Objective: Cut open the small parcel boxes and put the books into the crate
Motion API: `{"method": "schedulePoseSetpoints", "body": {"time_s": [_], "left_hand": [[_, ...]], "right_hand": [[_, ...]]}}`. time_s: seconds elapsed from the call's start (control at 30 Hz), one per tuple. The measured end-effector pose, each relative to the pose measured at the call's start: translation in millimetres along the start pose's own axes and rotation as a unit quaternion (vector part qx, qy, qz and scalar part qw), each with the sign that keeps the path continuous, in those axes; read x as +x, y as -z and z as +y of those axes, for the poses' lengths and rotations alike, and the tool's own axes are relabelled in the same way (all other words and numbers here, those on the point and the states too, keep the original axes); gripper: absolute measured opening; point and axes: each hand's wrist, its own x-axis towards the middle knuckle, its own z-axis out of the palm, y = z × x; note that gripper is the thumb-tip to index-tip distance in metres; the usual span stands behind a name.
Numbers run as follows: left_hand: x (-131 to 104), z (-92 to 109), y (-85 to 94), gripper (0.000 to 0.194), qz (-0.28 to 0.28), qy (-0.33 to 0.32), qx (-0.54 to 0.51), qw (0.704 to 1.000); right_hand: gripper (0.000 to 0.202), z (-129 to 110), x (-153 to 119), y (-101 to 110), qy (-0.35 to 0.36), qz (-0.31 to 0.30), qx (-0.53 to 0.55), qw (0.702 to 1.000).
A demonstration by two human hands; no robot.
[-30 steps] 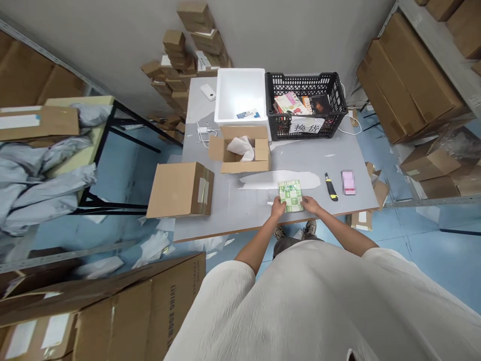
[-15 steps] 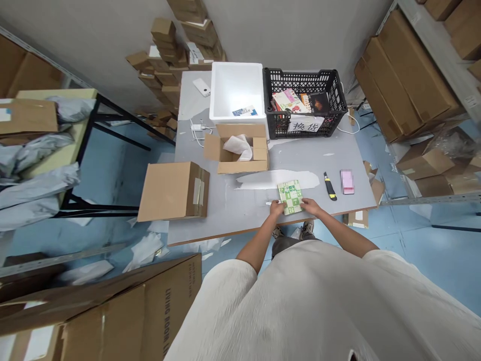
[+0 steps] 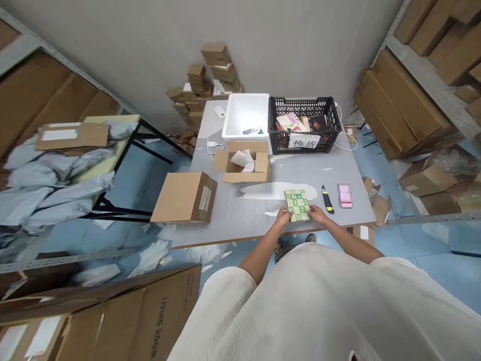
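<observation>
A green-and-white checked book [image 3: 297, 203] is held at the front edge of the grey table [image 3: 240, 220]. My left hand [image 3: 283, 216] grips its lower left edge, and my right hand [image 3: 316, 213] grips the lower right edge. Right of the book lie a black-and-yellow utility knife [image 3: 327, 199] and a pink blurred item [image 3: 344, 196]. Up and to the left stands an open cardboard box [image 3: 246, 177] with white paper [image 3: 244, 160] inside.
A white bin [image 3: 246, 100] and a black crate [image 3: 306, 145] of books stand at the back. A closed carton [image 3: 176, 198] sits at the table's left edge. Wrapped parcels [image 3: 67, 168] lie on a side table. Shelves of boxes [image 3: 404, 105] line the right.
The view has tilted up and shifted, so the table sits lower in the picture. Both hands still hold the book near the table's front edge.
</observation>
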Motion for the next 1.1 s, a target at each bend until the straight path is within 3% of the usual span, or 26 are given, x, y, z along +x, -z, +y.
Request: {"method": "schedulePoseSetpoints", "body": {"time_s": [0.17, 0.3, 0.47, 0.6, 0.73, 0.87, 1.0, 1.1], "left_hand": [[-2.1, 30.0, -13.1, 0.054, -0.012, -0.003, -0.103, 0.995], [-3.6, 44.8, -22.4, 0.055, 0.005, -0.041, -0.119, 0.992], [-5.7, 53.9, -23.6, 0.059, 0.005, -0.072, -0.142, 0.987], [-0.3, 70.8, -14.8, 0.058, -0.007, -0.106, -0.139, 0.985], [13.4, 98.9, 0.7, 0.060, -0.002, -0.138, -0.137, 0.981], [29.8, 127.0, 18.3, 0.061, -0.043, -0.125, -0.154, 0.979], [50.3, 156.2, 31.9, 0.066, -0.048, -0.141, -0.085, 0.985], [70.0, 183.6, 36.2, 0.063, -0.032, -0.202, -0.047, 0.978]], "right_hand": [[0.034, -19.5, 2.0, 25.5, -0.061, -0.009, 0.054, 0.997], [0.018, -31.1, -2.0, 43.7, -0.045, -0.027, 0.069, 0.996], [0.024, -42.1, -5.3, 56.7, -0.004, -0.082, 0.054, 0.995], [0.030, -57.2, -0.9, 56.8, 0.046, -0.095, 0.048, 0.993], [0.036, -81.1, 9.4, 50.0, 0.084, -0.065, 0.116, 0.988], [0.045, -108.9, 25.4, 42.6, 0.114, -0.021, 0.172, 0.978], [0.052, -135.0, 45.8, 39.2, 0.133, 0.023, 0.192, 0.972], [0.056, -155.4, 63.3, 40.1, 0.150, 0.047, 0.197, 0.968]]}}
